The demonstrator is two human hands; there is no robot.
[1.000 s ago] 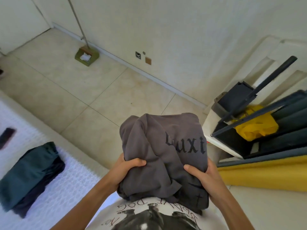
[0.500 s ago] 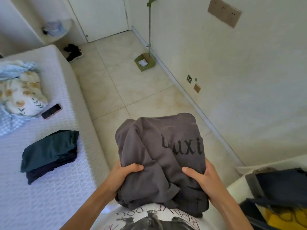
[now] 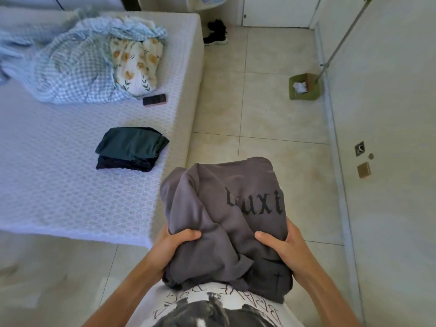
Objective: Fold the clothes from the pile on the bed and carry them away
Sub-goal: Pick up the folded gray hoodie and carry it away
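A folded grey garment [image 3: 226, 218] with black lettering is held against my chest, over the floor beside the bed's corner. My left hand [image 3: 174, 244] grips its left side, thumb on top. My right hand [image 3: 282, 249] grips its right side the same way. On the white bed [image 3: 59, 185] lies a small stack of folded clothes [image 3: 129, 148], dark green on top of navy. Farther back sits a crumpled heap of blue checked and floral fabric [image 3: 89, 60].
A phone [image 3: 154, 99] lies on the bed near the heap. Black shoes [image 3: 215, 31] stand on the tiled floor by the bed's far corner. A green dustpan [image 3: 304, 87] with a long handle leans at the right wall. A closed door is at the back.
My view has swung left from the wall and a shelf with dark and yellow things toward the bed. The grey garment stays in both hands, held the same way.
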